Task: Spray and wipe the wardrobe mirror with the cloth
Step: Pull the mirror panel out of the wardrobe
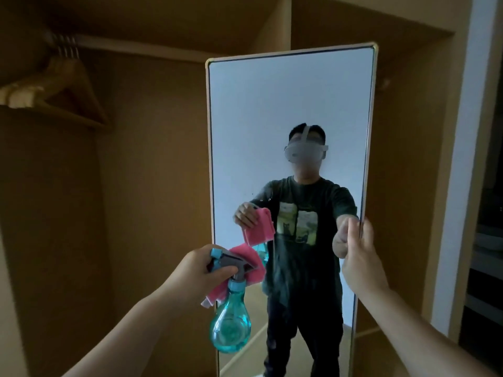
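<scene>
A tall framed mirror [288, 110] stands inside an open wardrobe, angled toward me, and reflects a person in a dark T-shirt. My left hand [201, 270] grips the trigger head of a teal spray bottle [230, 325] together with a pink cloth [246, 265] bunched against the nozzle. The bottle hangs in front of the mirror's lower left edge, nozzle pointing at the glass. My right hand [359, 257] grips the mirror's right edge at mid height, thumb on the front, fingers behind the frame.
The wardrobe has brown walls [152, 186]. A rail at the upper left carries wooden hangers [54, 85]. A white door frame [460, 159] stands right of the wardrobe, with dark shelves beyond it.
</scene>
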